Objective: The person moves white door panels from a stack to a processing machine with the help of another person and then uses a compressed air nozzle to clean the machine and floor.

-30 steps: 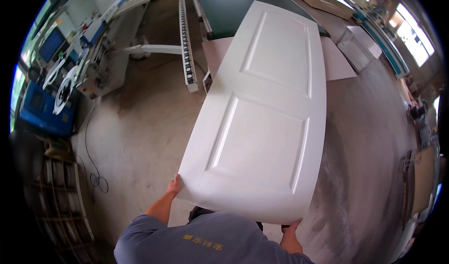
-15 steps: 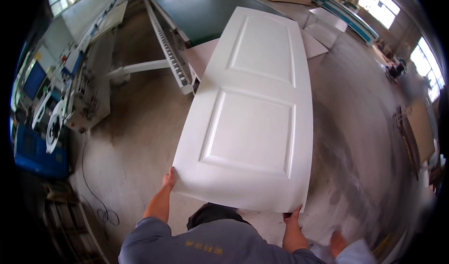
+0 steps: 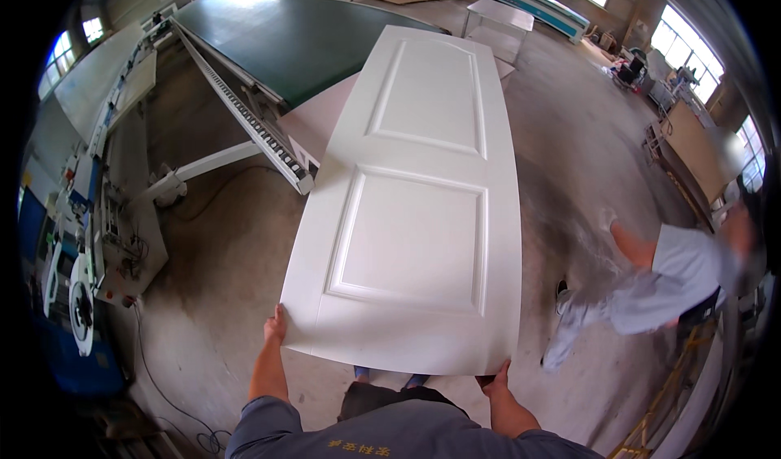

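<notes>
A white door panel (image 3: 407,239) with two raised rectangular mouldings stretches away from me, its near end at waist height. My left hand (image 3: 277,326) is closed on the left edge near the near corner, thumb up along the side. At the near right corner my right hand (image 3: 495,375) grips the panel, with its fingers partly hidden beneath. The panel's far end lies over a pale board (image 3: 305,125) beside a green conveyor belt (image 3: 268,40).
A roller rail (image 3: 244,105) with a white support arm (image 3: 215,162) stands left of the panel. Further left is an edge machine (image 3: 122,239) with a cable on the floor. At right a person in a light shirt (image 3: 679,276) walks close by. A metal table (image 3: 498,15) stands beyond.
The view has turned right, so the panel and surroundings sit further left. The person at right has come more fully into sight. Both my hands keep their hold on the panel.
</notes>
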Demonstrator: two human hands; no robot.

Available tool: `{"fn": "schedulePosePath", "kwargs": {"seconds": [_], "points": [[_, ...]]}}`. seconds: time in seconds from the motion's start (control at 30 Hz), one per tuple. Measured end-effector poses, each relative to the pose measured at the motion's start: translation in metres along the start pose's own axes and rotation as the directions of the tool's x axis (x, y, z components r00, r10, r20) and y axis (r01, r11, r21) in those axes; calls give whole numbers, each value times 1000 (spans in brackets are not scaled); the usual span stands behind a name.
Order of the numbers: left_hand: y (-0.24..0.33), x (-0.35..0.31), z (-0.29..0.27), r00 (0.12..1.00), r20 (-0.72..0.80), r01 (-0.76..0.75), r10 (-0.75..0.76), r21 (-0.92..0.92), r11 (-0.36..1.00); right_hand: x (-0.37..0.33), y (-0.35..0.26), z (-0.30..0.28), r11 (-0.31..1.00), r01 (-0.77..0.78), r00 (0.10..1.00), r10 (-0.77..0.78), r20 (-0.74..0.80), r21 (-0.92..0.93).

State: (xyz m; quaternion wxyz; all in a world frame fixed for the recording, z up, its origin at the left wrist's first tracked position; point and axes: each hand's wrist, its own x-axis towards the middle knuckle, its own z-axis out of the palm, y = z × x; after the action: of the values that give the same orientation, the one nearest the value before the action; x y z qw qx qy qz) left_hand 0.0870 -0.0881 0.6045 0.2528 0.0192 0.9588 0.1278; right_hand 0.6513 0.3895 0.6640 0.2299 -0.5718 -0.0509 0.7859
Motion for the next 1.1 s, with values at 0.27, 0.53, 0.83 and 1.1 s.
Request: {"fn": "schedulePosePath", "kwargs": {"seconds": [0.27,0.53,0.83,1.1], "points": [[-3,46,-56,991,-123,-64,49,-127,990,-24,100,1,989,-10,990,-11,140,147],[-14,81,-105,999,-42,5,-12,-181,984,-73,162,37,982,-22,962,-29,271,185],[12,77,-137,1000,-10,-14,12,-224,975,-117,170,63,983,86,948,-131,289,164],[-8,106,-109,989,93,-127,115,136,982,-121,162,74,946,87,990,-116,77,313]]}}
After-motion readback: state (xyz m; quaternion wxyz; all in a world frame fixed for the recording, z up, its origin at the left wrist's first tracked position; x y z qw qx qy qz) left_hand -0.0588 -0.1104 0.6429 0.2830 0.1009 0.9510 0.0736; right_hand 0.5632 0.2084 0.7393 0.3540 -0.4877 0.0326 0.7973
